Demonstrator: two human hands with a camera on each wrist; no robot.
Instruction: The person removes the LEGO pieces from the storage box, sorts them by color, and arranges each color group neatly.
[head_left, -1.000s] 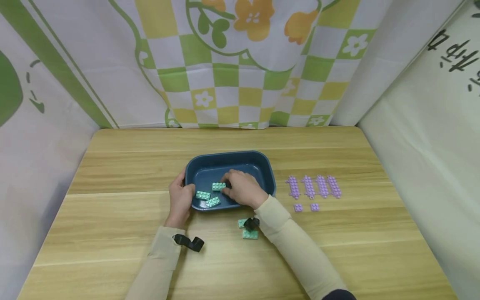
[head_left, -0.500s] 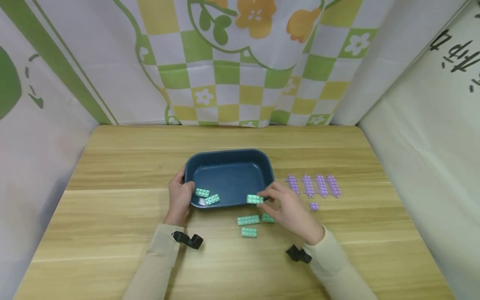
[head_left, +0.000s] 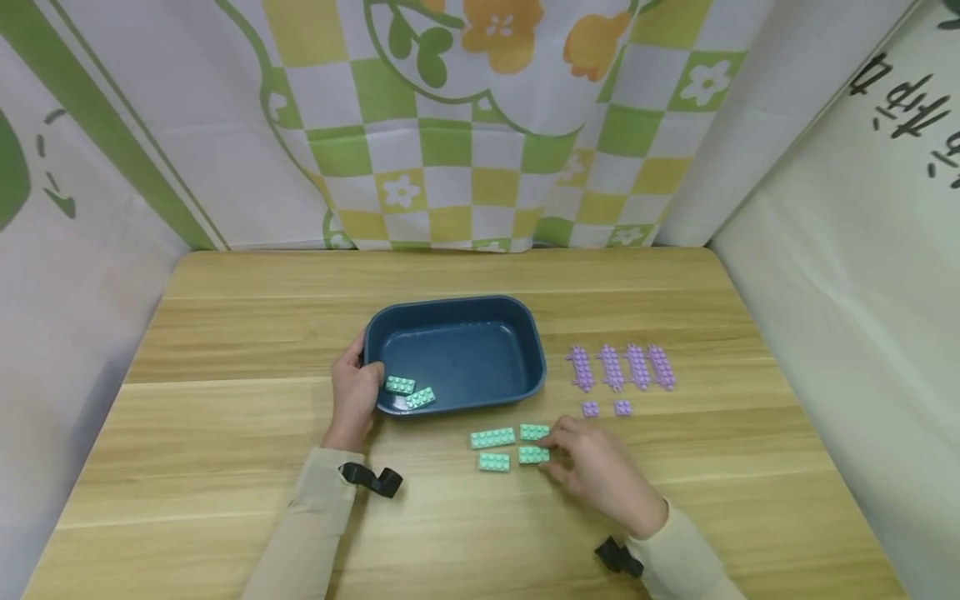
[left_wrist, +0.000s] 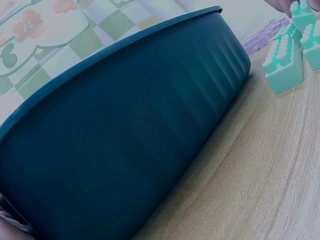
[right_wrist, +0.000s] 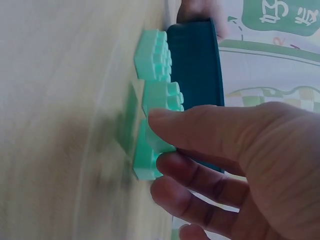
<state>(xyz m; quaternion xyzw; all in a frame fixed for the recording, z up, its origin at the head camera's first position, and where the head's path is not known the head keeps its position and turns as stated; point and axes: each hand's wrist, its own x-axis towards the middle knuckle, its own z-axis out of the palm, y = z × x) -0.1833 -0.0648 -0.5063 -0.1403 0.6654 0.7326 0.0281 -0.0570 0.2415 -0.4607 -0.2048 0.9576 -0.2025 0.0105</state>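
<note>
My left hand [head_left: 354,396] grips the left end of a dark blue tray [head_left: 465,354], thumb over the rim. Two mint-green bricks lie inside, at its front left corner; one is this brick [head_left: 400,385]. My right hand [head_left: 600,475] pinches another mint-green brick [head_left: 531,455] between thumb and fingers, in front of the tray. The right wrist view shows that held brick [right_wrist: 160,132] close to the tabletop with a shadow beside it. Near it on the table lie a longer green brick [head_left: 492,437], a green brick [head_left: 494,462] and a green brick [head_left: 533,432] behind.
Several purple studded strips [head_left: 611,368] stand in a row to the right of the tray. Two small purple bricks, one of them this square brick [head_left: 622,407], lie in front of them. A checked curtain [head_left: 450,167] hangs behind the wooden table [head_left: 225,333].
My right hand has lifted a green brick out of the tray and carried it right and nearer, down beside the other green bricks. The left hand keeps its grip on the tray.
</note>
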